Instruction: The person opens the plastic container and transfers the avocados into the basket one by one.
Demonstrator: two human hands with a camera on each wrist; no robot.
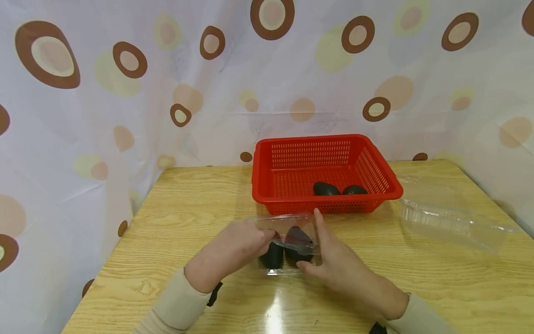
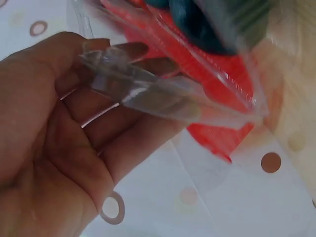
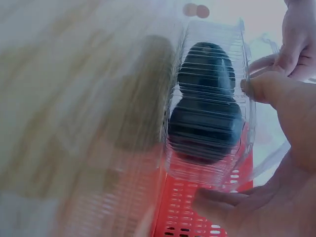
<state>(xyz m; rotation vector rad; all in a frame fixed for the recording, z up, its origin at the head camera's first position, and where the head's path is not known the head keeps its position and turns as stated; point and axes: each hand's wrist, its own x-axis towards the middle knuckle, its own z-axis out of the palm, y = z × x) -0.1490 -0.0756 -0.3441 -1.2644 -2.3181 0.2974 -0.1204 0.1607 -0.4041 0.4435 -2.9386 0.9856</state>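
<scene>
A clear plastic clamshell box (image 1: 288,272) stands on the table with two dark green avocados (image 1: 298,242) side by side in it. My left hand (image 1: 233,248) is over its left side and pinches the thin lid (image 2: 148,98) between thumb and fingers. The lid is partly raised and tilted above the avocados. At the box's right end, my right hand (image 1: 340,260) grips the wall, thumb at the near corner and fingers at the far one. Through the ribbed side, both avocados (image 3: 205,123) show in the right wrist view.
Just behind the box stands a red plastic basket (image 1: 292,182) with two more avocados (image 1: 326,189) at its near side. Another clear plastic box (image 1: 442,218) lies spread open on the right of the wooden table (image 1: 183,208). A patterned cloth (image 1: 233,93) hangs behind.
</scene>
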